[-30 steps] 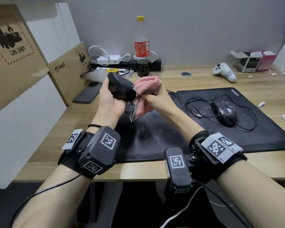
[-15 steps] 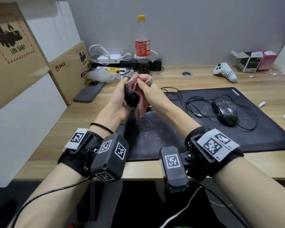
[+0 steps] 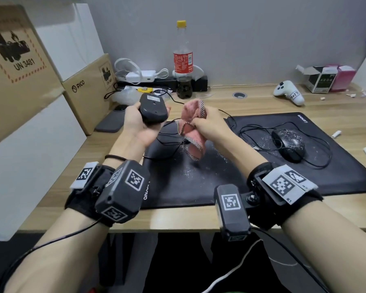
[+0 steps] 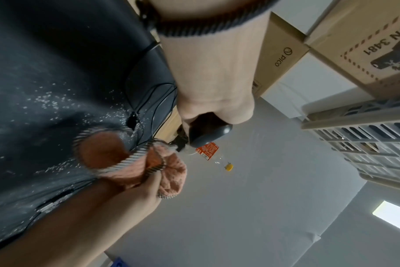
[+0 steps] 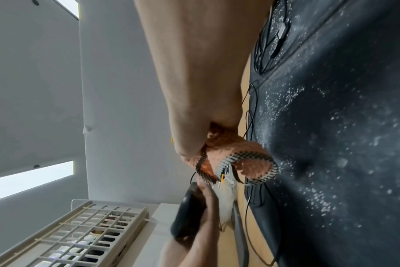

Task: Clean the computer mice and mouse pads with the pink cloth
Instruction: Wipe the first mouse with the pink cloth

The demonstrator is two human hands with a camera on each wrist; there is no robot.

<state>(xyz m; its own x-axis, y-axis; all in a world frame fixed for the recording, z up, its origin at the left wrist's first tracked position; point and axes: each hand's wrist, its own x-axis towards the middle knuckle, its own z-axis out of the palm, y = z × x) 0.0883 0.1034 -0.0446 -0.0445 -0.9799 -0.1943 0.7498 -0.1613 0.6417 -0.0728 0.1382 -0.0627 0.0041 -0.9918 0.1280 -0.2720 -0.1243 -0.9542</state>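
Observation:
My left hand (image 3: pixel 143 121) grips a black wired mouse (image 3: pixel 153 108) above the desk, its underside turned toward me; the same mouse (image 4: pixel 208 134) shows in the left wrist view. My right hand (image 3: pixel 207 123) holds the bunched pink cloth (image 3: pixel 191 127) just right of it, not touching the mouse. The cloth (image 5: pixel 237 155) hangs over the near mouse pad (image 3: pixel 188 176), which is speckled with white crumbs. A second black mouse (image 3: pixel 288 143), dusted with crumbs, lies on the right mouse pad (image 3: pixel 336 161) amid its coiled cable.
Cardboard boxes (image 3: pixel 89 89) and a dark phone (image 3: pixel 111 123) stand at the left. A cola bottle (image 3: pixel 183 60), a white charger (image 3: pixel 144 76) and a power strip sit at the back. A white controller (image 3: pixel 288 92) and small boxes (image 3: pixel 325 78) are back right.
The hands have come apart: the cloth left the mouse and moved right. My left hand turned the mouse over, underside now facing me.

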